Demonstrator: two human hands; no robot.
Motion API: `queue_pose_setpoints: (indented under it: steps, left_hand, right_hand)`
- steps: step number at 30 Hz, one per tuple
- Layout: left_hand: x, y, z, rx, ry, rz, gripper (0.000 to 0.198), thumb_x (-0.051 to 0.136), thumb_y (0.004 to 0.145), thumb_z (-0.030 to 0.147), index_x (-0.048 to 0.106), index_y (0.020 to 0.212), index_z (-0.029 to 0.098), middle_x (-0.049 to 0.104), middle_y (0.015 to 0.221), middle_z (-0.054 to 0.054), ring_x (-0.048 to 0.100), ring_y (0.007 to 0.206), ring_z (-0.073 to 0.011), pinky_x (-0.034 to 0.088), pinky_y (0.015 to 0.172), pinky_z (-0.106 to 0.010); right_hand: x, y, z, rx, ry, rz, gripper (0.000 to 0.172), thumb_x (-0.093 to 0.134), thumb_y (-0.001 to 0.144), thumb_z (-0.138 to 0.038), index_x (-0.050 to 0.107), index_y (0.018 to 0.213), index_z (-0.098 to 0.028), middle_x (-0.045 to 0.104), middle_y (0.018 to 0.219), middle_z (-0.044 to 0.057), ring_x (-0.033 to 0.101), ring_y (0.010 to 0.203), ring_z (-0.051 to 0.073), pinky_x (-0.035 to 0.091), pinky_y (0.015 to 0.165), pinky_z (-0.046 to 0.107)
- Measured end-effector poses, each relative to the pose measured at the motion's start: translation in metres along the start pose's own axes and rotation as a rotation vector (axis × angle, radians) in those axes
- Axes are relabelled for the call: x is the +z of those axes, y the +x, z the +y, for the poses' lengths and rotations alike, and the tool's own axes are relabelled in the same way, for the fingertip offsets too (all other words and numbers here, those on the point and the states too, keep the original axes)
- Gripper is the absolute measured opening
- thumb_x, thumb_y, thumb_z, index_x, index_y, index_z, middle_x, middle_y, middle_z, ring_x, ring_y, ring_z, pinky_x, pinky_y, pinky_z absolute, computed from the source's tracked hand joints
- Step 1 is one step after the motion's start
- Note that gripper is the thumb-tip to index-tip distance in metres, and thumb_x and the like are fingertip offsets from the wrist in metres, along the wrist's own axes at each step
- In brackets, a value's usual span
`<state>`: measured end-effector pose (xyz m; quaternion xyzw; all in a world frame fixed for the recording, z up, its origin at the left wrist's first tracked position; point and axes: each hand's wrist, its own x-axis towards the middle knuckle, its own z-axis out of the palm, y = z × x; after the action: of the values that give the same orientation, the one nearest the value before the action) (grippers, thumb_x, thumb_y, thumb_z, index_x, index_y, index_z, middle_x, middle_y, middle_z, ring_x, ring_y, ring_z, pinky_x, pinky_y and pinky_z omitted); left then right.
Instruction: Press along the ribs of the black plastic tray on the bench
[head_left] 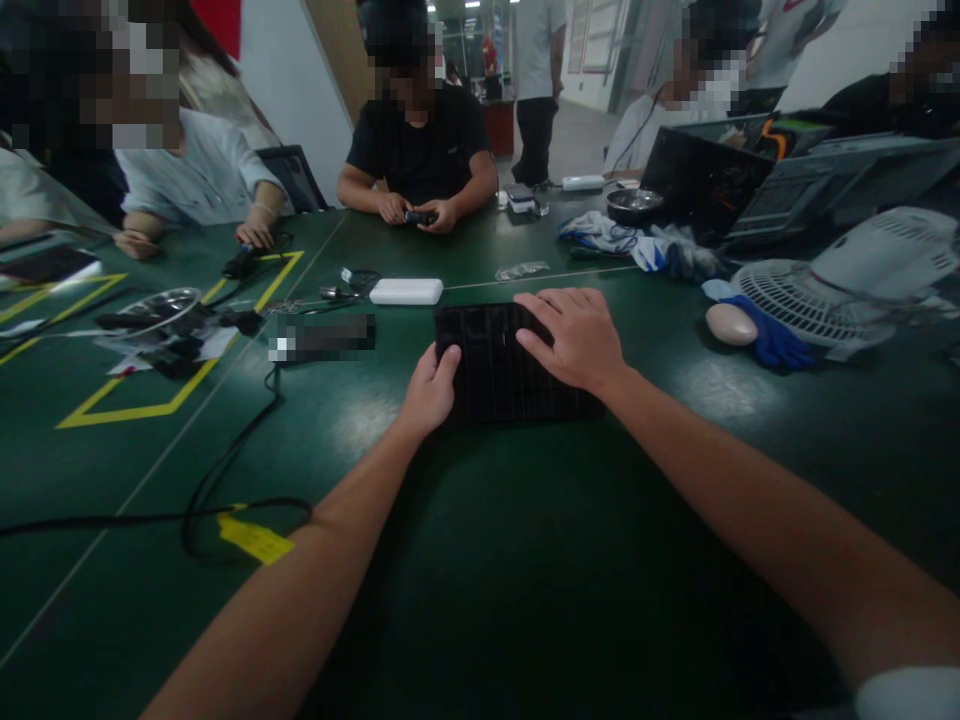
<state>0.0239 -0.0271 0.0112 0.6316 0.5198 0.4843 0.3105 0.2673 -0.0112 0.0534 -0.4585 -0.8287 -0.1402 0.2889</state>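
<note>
A dark rectangular case-like object (pixel 491 365) with faint straight lines across its face is in front of me, just above or on the green table. What kind of thing it is, I cannot make out. My left hand (pixel 435 385) grips its left edge, thumb on the face and the other fingers mostly hidden. Over its upper right part lies my right hand (pixel 574 335), fingers stretched and thumb apart from the forefinger. A white power bank-like block (pixel 406 291) lies just beyond its upper left corner.
Black cables (pixel 225 470) with a yellow tag (pixel 255 538) run along the left. A metal bowl (pixel 161 308) stands among parts inside yellow tape. At right lie a white fan (pixel 795 300) and a blue glove (pixel 772 335). Across the table (pixel 465 580), a person (pixel 420 140) handles a small dark object.
</note>
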Motion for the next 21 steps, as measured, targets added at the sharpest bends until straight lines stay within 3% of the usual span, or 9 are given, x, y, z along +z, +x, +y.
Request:
queue_pose_setpoints:
  steps: [12,21]
  left_hand:
    - [0.0007,0.0001,-0.0015,0.018,0.003,0.01,0.045,0.049,0.092,0.057,0.065,0.105,0.017,0.072,0.105,-0.009,0.065,0.104,-0.028,0.049,0.097,-0.044]
    - [0.0003,0.0006,-0.0021,-0.002,-0.003,-0.003,0.047,0.048,0.093,0.058,0.065,0.107,0.016,0.072,0.109,-0.011,0.064,0.107,-0.0296,0.048,0.099,-0.046]
  right_hand:
    - [-0.001,0.0001,0.0008,0.001,0.027,-0.012,0.049,0.048,0.096,-0.041,0.056,0.141,-0.023,0.066,0.125,0.008,0.056,0.113,0.028,0.032,0.098,0.044]
    - [-0.0016,-0.0005,-0.0003,-0.005,0.012,-0.009,0.051,0.05,0.096,-0.043,0.056,0.141,-0.022,0.066,0.125,0.009,0.056,0.112,0.028,0.032,0.099,0.044]
